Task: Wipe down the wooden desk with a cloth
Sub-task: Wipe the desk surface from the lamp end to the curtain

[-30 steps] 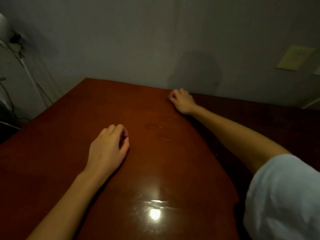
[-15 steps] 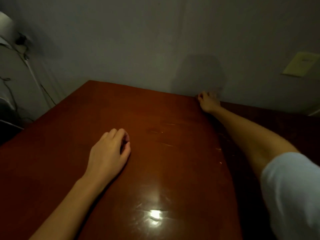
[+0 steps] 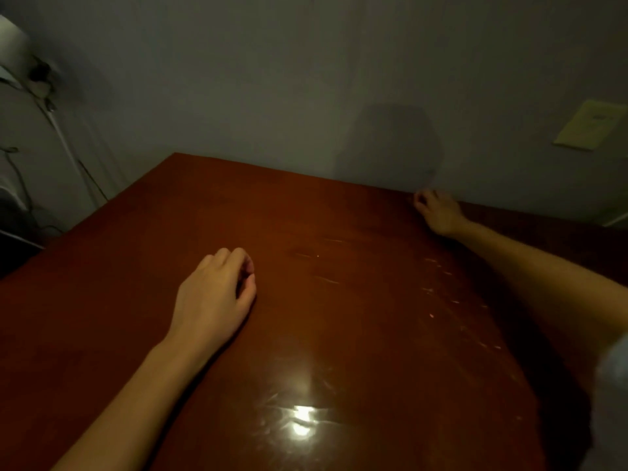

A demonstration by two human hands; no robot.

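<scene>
The dark red wooden desk (image 3: 323, 334) fills most of the head view, glossy, with faint streaks on its right half. My left hand (image 3: 214, 297) rests on the desk left of the middle, fingers curled under, nothing visible in it. My right hand (image 3: 438, 212) is stretched to the desk's far edge against the wall, fingers bent and pressed down. No cloth shows in the dim light; anything under the right palm is hidden.
A grey wall (image 3: 306, 96) runs right behind the desk. A yellow paper note (image 3: 591, 129) hangs on it at the right. Cables and a white pole (image 3: 64, 141) stand past the desk's left edge. A lamp glare (image 3: 302, 426) shines near the front.
My right hand has slid to the right along the desk's far edge. My left hand has stayed in place.
</scene>
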